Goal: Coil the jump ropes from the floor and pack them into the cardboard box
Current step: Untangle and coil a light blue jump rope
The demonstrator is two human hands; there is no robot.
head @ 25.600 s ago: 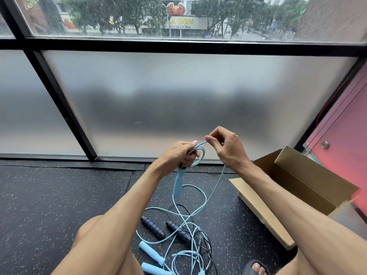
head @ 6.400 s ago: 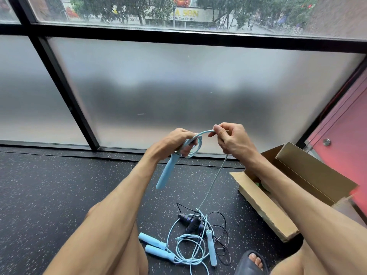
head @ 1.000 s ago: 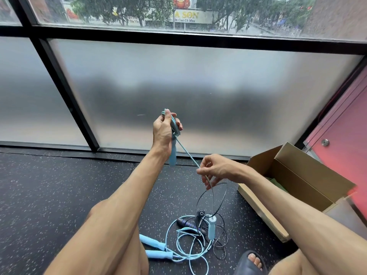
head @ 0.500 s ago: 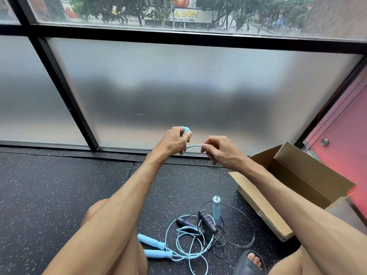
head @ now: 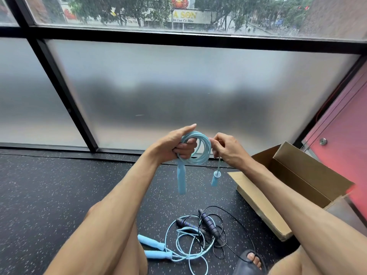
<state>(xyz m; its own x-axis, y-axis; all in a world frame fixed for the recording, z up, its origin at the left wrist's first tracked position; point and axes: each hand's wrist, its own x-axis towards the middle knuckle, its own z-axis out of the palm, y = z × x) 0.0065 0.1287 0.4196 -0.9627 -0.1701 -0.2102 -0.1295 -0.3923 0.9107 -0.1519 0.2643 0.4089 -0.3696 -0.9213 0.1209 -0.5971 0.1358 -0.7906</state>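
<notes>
Left hand grips a coiled light-blue jump rope with fingers curled through the loops, one handle hanging below; right hand pinches the rope's free end, second handle dangling under it. On the speckled floor below lie another blue rope and a black rope, tangled together. Open cardboard box sits to the right, apart from the ropes.

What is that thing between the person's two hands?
A coiled light blue jump rope: the left hand grips its loops and the right hand pinches the tail, as the head view shows.
</notes>
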